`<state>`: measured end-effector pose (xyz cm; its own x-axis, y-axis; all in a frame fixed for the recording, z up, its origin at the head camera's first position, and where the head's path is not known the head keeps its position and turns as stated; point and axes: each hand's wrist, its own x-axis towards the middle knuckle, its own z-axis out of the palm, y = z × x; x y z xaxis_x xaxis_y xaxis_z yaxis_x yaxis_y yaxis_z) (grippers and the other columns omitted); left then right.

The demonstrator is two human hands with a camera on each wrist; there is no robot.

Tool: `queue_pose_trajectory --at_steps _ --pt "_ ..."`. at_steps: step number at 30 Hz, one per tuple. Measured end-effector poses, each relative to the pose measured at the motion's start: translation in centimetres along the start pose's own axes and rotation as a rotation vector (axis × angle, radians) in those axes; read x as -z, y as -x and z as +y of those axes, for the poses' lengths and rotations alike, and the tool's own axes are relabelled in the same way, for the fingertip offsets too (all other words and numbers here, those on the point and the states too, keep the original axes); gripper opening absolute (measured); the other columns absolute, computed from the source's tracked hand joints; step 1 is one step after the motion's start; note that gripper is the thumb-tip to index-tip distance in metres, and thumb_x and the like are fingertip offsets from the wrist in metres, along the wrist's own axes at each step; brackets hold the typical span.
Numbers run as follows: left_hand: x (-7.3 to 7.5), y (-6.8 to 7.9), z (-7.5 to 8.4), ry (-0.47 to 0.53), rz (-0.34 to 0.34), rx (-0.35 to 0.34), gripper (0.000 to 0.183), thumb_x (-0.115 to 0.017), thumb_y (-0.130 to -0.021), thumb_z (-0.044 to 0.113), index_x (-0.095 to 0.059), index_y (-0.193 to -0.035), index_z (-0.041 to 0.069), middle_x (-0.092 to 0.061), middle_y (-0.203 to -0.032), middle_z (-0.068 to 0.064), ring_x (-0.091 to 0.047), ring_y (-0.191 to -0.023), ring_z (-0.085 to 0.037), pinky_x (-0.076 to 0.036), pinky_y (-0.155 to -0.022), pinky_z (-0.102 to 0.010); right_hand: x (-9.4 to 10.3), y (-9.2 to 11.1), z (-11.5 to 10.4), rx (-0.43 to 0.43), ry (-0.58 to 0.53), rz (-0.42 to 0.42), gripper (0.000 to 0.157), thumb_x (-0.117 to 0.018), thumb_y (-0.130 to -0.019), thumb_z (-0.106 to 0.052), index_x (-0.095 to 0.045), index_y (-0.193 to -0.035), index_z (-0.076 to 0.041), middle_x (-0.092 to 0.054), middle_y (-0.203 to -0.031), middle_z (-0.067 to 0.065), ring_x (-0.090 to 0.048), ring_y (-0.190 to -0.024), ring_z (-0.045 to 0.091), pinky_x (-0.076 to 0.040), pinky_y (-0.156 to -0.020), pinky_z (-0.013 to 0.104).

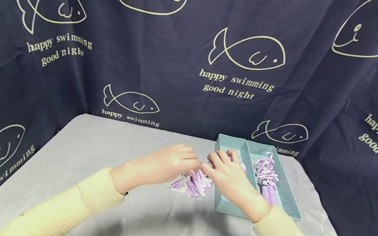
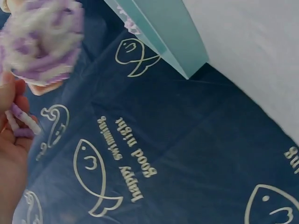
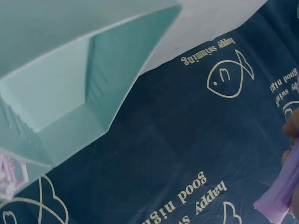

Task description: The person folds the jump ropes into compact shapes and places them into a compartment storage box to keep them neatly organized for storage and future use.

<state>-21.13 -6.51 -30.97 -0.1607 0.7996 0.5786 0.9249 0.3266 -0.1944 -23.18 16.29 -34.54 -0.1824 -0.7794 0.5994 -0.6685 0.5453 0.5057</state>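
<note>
A bundled purple-and-white beaded jump rope [image 1: 192,185] hangs between my two hands, left of the teal box. My left hand [image 1: 166,165] pinches a strand of its beads [image 2: 24,125], seen in the left wrist view with the rest of the coil above. With my right hand [image 1: 231,179] I grip the rope's smooth purple handle [image 3: 280,189], which shows at the right edge of the right wrist view. This hand is over the left compartment of the box and hides part of it.
The two-compartment teal box [image 1: 231,210] stands on the right of the grey-covered table [image 1: 103,145]. In its right compartment lies another purple-and-white beaded jump rope [image 1: 265,172], its handle toward me. A dark blue fish-print curtain [image 1: 182,63] encloses the table at the back and sides.
</note>
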Motion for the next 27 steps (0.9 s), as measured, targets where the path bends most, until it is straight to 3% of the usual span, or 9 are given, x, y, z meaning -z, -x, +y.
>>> queue_pose_trajectory --at_steps 3,7,13,21,27 --pt "-0.2 0.2 -0.5 0.133 0.106 -0.008 0.018 -0.072 -0.076 -0.001 -0.061 -0.085 0.009 -0.062 -0.084 0.003 -0.057 -0.080 -0.011 -0.045 -0.081 -0.018 0.2 0.1 0.2 -0.014 -0.023 0.036 0.025 -0.031 -0.090 0.000 -0.051 -0.084 -0.014 -0.054 -0.087 0.006 -0.051 -0.081 0.029 -0.038 -0.074 0.048" --pt "-0.4 0.5 -1.0 0.258 0.222 -0.003 0.016 -0.076 -0.075 0.003 -0.066 -0.087 0.008 -0.064 -0.090 -0.001 -0.062 -0.083 -0.009 -0.047 -0.081 -0.013 0.5 0.2 0.6 -0.057 -0.052 0.056 0.015 -0.042 -0.089 -0.004 -0.054 -0.086 -0.012 -0.055 -0.088 0.007 -0.052 -0.081 0.028 -0.038 -0.076 0.049" --pt "-1.3 0.8 -1.2 0.280 0.342 -0.019 0.017 -0.075 -0.075 0.002 -0.071 -0.091 0.007 -0.065 -0.092 -0.004 -0.063 -0.084 -0.011 -0.048 -0.081 -0.014 0.8 0.5 1.0 -0.116 -0.119 0.015 0.012 -0.056 -0.082 -0.002 -0.058 -0.090 -0.012 -0.055 -0.089 0.006 -0.052 -0.082 0.027 -0.038 -0.080 0.047" --pt "-1.8 1.0 -1.1 0.201 0.375 -0.034 0.023 -0.076 -0.076 0.014 -0.073 -0.098 0.007 -0.070 -0.097 -0.004 -0.062 -0.092 -0.018 -0.046 -0.089 -0.028 0.7 1.0 1.0 -0.158 -0.176 0.005 0.019 -0.056 -0.080 0.000 -0.060 -0.095 -0.010 -0.055 -0.089 0.005 -0.052 -0.084 0.027 -0.037 -0.080 0.046" --pt "-1.5 0.9 -1.1 0.090 0.348 -0.029 0.032 -0.079 -0.072 0.019 -0.073 -0.101 0.006 -0.072 -0.098 -0.001 -0.060 -0.082 -0.015 -0.047 -0.081 -0.024 0.6 1.1 1.1 -0.175 -0.186 -0.011 0.029 -0.056 -0.072 0.007 -0.060 -0.095 -0.010 -0.055 -0.089 0.005 -0.051 -0.083 0.026 -0.038 -0.080 0.046"
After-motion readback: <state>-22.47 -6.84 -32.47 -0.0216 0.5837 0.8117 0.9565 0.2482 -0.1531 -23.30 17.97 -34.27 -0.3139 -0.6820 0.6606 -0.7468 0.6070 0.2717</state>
